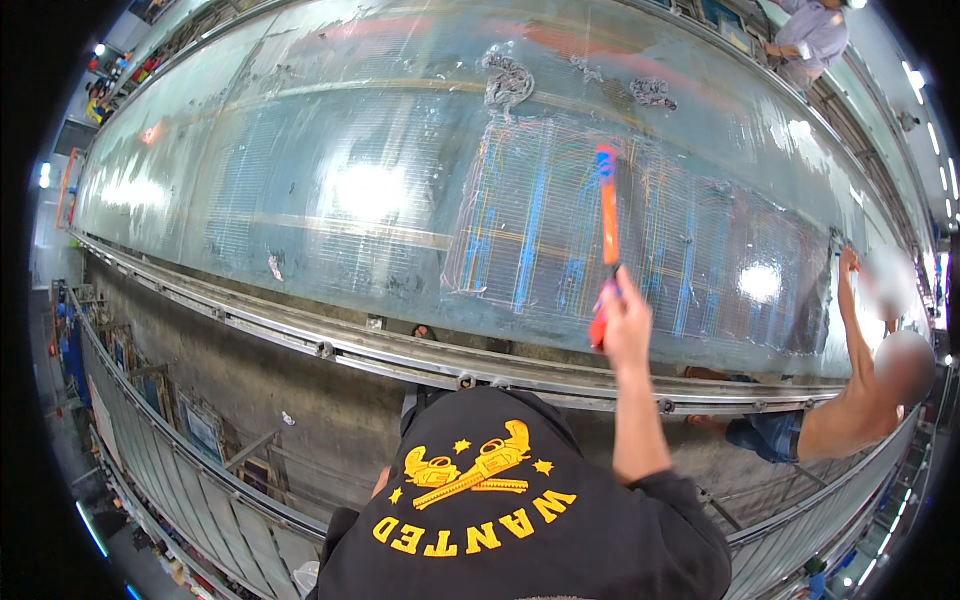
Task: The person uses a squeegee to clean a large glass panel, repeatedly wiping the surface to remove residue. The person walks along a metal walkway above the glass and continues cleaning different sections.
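Note:
My right hand (627,318) is closed around the red grip of a long orange hand tool with a blue end (608,215), held out over the table. Its exact kind is blurred. Under it lies a dark, striped rectangular patch (640,250) with thin coloured lines and blue bands, on the wet, glossy long table (260,230). I cannot tell whether the tool touches the surface. Only a sliver of skin, perhaps my left hand (380,482), shows beside my black shirt; its fingers are hidden.
Grey crumpled clumps (510,82) lie beyond the patch, with another clump (653,93) to the right. A metal rail (330,350) edges the table's near side. At right, a shirtless person (845,400) reaches onto the table; another person (810,40) stands across it.

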{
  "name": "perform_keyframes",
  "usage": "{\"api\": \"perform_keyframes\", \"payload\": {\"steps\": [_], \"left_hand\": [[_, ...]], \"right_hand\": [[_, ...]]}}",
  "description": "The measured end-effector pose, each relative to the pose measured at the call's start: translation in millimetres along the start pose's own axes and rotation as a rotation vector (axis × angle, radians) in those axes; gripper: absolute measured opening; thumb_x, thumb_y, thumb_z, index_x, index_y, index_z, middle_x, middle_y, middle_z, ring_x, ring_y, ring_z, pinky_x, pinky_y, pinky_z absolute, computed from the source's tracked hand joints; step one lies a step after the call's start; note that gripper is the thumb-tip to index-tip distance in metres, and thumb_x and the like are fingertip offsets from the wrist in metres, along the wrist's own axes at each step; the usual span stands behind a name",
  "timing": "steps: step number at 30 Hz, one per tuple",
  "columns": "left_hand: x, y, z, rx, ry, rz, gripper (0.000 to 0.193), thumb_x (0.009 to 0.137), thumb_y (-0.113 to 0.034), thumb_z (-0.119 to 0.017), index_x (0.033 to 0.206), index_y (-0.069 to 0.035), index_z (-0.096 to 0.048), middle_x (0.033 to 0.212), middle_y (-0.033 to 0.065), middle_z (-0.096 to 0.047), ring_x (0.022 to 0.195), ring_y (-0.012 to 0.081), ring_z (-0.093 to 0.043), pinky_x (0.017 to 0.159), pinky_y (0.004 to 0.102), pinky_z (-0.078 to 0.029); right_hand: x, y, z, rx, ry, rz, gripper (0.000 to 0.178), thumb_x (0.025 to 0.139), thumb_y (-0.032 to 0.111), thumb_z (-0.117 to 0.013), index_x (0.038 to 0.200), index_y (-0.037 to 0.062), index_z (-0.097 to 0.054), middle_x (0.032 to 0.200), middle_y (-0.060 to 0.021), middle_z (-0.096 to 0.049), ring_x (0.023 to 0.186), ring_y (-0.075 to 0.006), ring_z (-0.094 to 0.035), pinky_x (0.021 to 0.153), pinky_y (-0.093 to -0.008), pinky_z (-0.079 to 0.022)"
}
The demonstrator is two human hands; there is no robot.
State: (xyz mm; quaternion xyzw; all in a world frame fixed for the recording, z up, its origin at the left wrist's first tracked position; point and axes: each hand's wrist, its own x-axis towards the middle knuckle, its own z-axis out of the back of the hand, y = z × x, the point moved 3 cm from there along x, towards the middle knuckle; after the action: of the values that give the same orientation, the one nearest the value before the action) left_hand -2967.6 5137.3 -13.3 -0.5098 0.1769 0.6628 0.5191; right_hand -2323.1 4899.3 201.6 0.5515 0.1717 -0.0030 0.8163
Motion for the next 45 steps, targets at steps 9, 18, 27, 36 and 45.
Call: {"api": "perform_keyframes", "payload": {"steps": [9,18,27,36,45], "left_hand": [[61,-74,83,-0.204,-0.020,-0.162,0.039,0.110,-0.042,-0.066,0.107,-0.005,-0.075,0.083,0.0041,-0.073,0.072,0.0124,-0.066,0.063,0.0293,-0.052],[9,-140,77,-0.482,-0.197,-0.469,0.034,0.109,-0.035,-0.069,0.124,-0.005,-0.073,0.104,0.0050,-0.078,0.087,0.0117,-0.070,0.076,0.0274,-0.054],[22,73,95,-0.146,0.093,0.255,0.047,0.111,-0.047,-0.059,0.109,-0.005,-0.078,0.093,0.0103,-0.079,0.081,0.0193,-0.074,0.072,0.0362,-0.059],[170,-218,323,0.097,0.228,-0.254,0.063,0.112,-0.049,-0.055,0.070,-0.006,-0.071,0.060,0.0088,-0.068,0.052,0.0205,-0.065,0.054,0.0372,-0.055],[-79,-536,531,-0.303,0.280,-1.966,0.044,0.108,-0.032,-0.065,0.137,0.001,-0.068,0.124,0.0135,-0.075,0.114,0.0230,-0.070,0.106,0.0398,-0.054]], "right_hand": [[45,16,-95,-0.332,0.227,0.089,0.053,0.106,0.033,-0.063,0.151,0.0037,-0.063,0.096,-0.0290,-0.076,0.083,-0.0337,-0.077,0.079,-0.0427,-0.058],[258,104,-125,0.338,0.267,-0.124,0.047,0.105,0.032,-0.070,0.138,0.0006,-0.062,0.085,-0.0112,-0.069,0.062,-0.0201,-0.066,0.048,-0.0363,-0.051],[-50,-4,-125,1.763,0.711,-0.333,0.035,0.111,0.030,-0.064,0.125,0.0001,-0.055,0.089,-0.0070,-0.052,0.070,-0.0177,-0.055,0.062,-0.0345,-0.049],[-191,66,-256,0.566,0.377,-0.311,0.057,0.100,0.012,-0.067,0.153,-0.0003,-0.049,0.091,-0.0100,-0.066,0.066,-0.0210,-0.068,0.057,-0.0355,-0.058],[-263,131,-242,-0.353,0.371,-0.113,0.074,0.083,0.004,-0.082,0.152,0.0004,-0.059,0.104,-0.0048,-0.072,0.076,-0.0085,-0.063,0.069,-0.0254,-0.054]]}}
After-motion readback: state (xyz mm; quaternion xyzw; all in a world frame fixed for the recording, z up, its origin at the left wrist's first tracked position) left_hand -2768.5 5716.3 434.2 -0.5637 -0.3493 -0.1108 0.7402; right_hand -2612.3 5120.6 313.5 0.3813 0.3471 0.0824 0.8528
